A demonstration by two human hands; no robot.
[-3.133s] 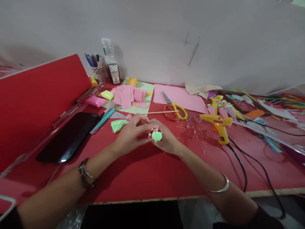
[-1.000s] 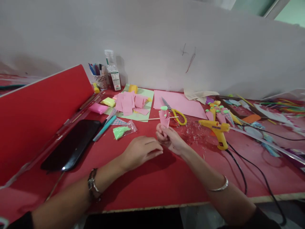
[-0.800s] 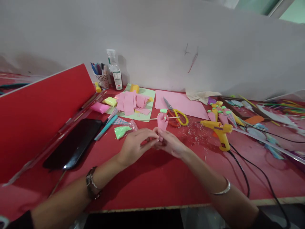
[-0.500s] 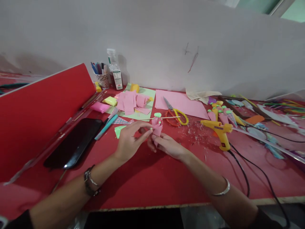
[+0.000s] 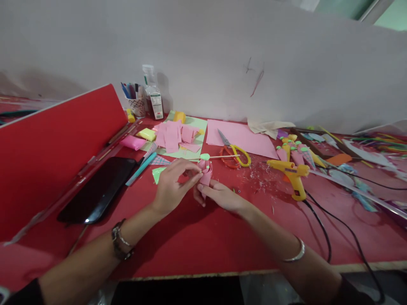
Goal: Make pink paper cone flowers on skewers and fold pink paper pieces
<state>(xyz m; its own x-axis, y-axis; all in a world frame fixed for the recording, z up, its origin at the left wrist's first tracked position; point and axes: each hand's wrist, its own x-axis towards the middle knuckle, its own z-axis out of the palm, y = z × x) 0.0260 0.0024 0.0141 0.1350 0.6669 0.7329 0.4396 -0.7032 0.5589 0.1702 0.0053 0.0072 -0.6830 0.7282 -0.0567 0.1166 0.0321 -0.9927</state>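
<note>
A pink paper cone (image 5: pixel 206 176) stands upright between my hands, with a green blob of clay (image 5: pixel 205 156) on top and small green dots on its side. My right hand (image 5: pixel 224 197) grips its lower part between thumb and fingers. At the cone's left side, my left hand (image 5: pixel 171 186) is closed in a pinch; its fingertips touch or nearly touch the paper, and a small pale speck shows there, too small to name. Just behind the cone lie a thin wooden stick (image 5: pixel 224 156) and scissors (image 5: pixel 241 155) with red and yellow handles.
A yellow glue gun (image 5: pixel 294 176) with a black cable lies right, near several finished cones (image 5: pixel 297 154). Pink paper strips (image 5: pixel 171 136) and a pink sheet (image 5: pixel 243 137) lie behind. Left are a black phone (image 5: pixel 98 190), a blue pen (image 5: pixel 141 168) and a red board (image 5: pixel 57 156).
The cone and my right hand have shifted slightly left and the cone has turned a little. My left hand keeps its pinch beside it.
</note>
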